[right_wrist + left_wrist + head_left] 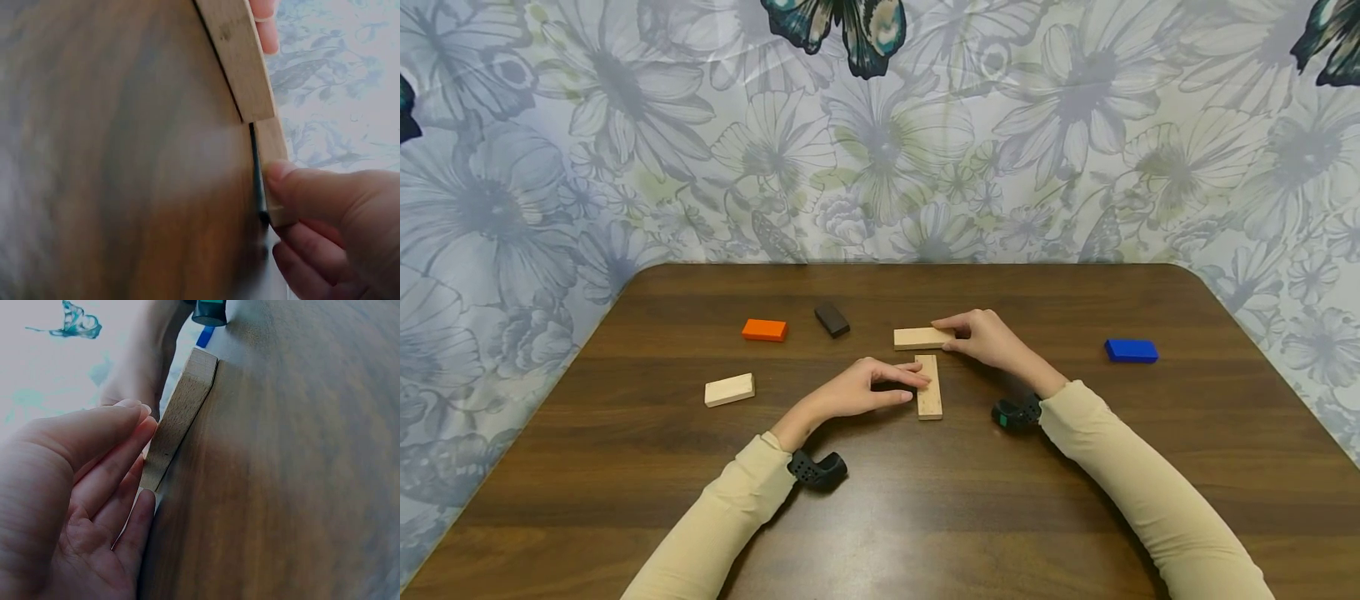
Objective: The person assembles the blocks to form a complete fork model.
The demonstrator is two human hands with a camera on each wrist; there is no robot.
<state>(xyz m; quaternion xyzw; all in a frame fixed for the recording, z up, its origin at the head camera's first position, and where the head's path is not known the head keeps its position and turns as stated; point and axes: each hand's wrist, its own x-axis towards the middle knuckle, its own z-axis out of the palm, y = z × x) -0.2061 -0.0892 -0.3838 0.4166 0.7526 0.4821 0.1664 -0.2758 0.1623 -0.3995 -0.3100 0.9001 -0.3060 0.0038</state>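
Observation:
Two plain wooden blocks meet near the middle of the table in a T shape. The far block [917, 338] lies crosswise, and my right hand [988, 337] pinches its right end between thumb and fingers. In the right wrist view, the thumb [281, 172] presses on the side of that block. The near block [929, 402] points toward me, its far end right at the crosswise block. My left hand [861, 387] comes in from the left with fairly straight fingers, its fingertips touching the near block's top and left side.
On the brown table [1000, 517] lie an orange block [764, 330], a dark block [832, 320] and another plain wooden block [730, 389] to the left. A blue block [1131, 351] lies far right. A flower-patterned cloth [925, 175] hangs behind the table.

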